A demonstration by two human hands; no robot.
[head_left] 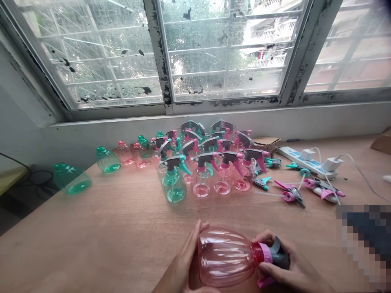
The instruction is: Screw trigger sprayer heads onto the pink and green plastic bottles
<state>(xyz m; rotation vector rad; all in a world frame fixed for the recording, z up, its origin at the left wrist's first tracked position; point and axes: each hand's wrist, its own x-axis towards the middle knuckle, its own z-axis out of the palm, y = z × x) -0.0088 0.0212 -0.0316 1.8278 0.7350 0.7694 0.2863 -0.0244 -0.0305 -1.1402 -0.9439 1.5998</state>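
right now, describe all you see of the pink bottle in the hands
The pink bottle is see-through, ribbed and plastic-looking, lying sideways, neck to the right. At the neck sit a pink collar and dark grey spray head. The left hand touches its base; the right hand holds the collar end. Whether it touches the table is unclear.

From here I have the left hand (183, 258) cupping the bottle (226, 256), the right hand (297, 262) gripping its spray head (279, 255), sprayers (201, 179) beyond.
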